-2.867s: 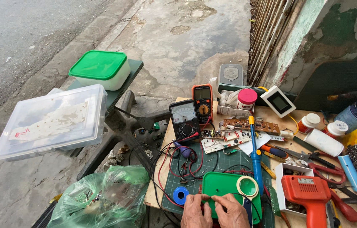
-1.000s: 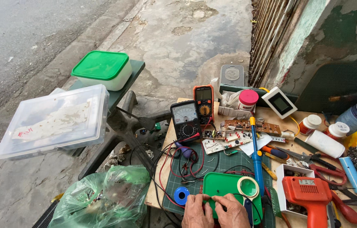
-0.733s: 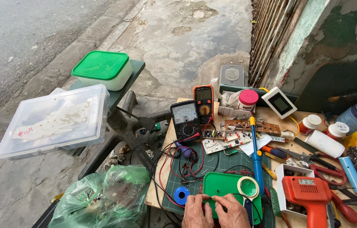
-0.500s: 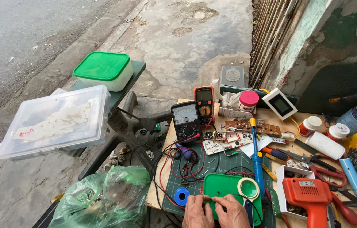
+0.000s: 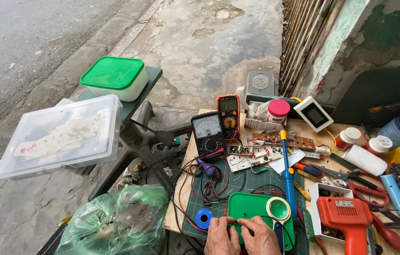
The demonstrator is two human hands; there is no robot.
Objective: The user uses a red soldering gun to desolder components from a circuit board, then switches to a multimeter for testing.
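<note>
A flat green plastic case (image 5: 252, 208) lies on the cutting mat's (image 5: 252, 182) near edge.

Clear lidded storage box (image 5: 63, 134) sat on a low bench, beside a white tub with a green lid (image 5: 113, 78). Green plastic bag (image 5: 115, 222) lay on the ground below. On the workbench: analogue multimeter (image 5: 208, 133) just beside orange digital multimeter (image 5: 229, 115), brown circuit board (image 5: 282, 140), blue soldering iron (image 5: 287, 177), orange glue gun (image 5: 349, 219), pink-capped jar (image 5: 277, 111).
</note>
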